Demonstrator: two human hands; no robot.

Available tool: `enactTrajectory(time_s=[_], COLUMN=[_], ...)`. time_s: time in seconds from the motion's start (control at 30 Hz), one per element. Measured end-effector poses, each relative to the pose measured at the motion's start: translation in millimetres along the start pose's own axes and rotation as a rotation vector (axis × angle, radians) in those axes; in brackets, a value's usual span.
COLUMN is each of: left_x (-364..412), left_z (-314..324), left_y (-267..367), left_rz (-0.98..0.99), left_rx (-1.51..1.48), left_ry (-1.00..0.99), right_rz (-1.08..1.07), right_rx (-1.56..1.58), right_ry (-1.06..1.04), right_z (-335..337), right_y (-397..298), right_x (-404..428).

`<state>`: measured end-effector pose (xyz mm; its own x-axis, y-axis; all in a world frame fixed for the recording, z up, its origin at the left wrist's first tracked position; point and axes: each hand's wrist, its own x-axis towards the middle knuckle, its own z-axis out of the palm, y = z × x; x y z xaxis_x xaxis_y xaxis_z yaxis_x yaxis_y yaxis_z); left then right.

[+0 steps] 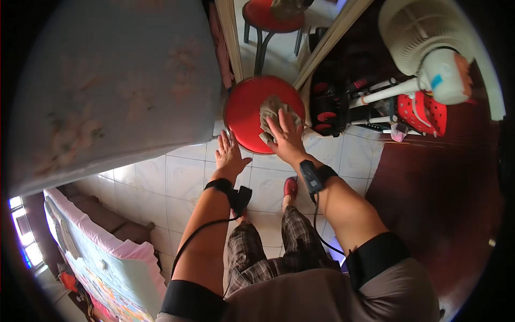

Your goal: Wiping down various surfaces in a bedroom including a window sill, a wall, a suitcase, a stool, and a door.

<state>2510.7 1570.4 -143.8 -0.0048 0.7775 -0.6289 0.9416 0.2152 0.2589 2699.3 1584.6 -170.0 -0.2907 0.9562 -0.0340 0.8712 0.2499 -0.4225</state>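
A round stool with a red seat (245, 108) stands in front of me, at the foot of a mirror. On the right part of the seat lies a crumpled grey-brown cloth (271, 106). My right hand (287, 139) rests on this cloth with its fingers spread, pressing it rather than visibly gripping it. My left hand (230, 155) is at the near left edge of the seat, fingers extended and thumb apart, with nothing in it. Whether its fingertips touch the rim I cannot tell.
A framed mirror (277, 52) reflects the stool. At left is a cloth-covered surface (120, 80) with a flower pattern. A white fan (442, 76), a rack and a red perforated basket (422, 112) are at right. A bed (108, 257) lies lower left; white tiles (183, 173) cover the floor.
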Motion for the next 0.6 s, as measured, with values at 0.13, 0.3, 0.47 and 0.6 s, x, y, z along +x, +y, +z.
enactTrajectory(time_s=[0.13, 0.3, 0.47, 0.6], left_x=[49.5, 52.7, 51.6, 51.5], left_z=[19.2, 38.9, 36.1, 43.0], left_y=[22.2, 32.6, 34.7, 35.0], left_rz=[-0.095, -0.187, -0.194, -0.213], left_rx=[0.023, 0.016, -0.003, 0.041], left_ry=[-0.045, -0.046, -0.108, -0.085], right_rz=[0.007, 0.085, 0.100, 0.060], right_rx=[-0.129, -0.154, -0.077, -0.066], right_ry=[-0.009, 0.015, 0.123, 0.196], right_z=[44.8, 24.7, 29.5, 35.8], right_y=[19.5, 46.5, 73.9, 46.1], right_x=[9.2, 15.0, 57.0, 126.2])
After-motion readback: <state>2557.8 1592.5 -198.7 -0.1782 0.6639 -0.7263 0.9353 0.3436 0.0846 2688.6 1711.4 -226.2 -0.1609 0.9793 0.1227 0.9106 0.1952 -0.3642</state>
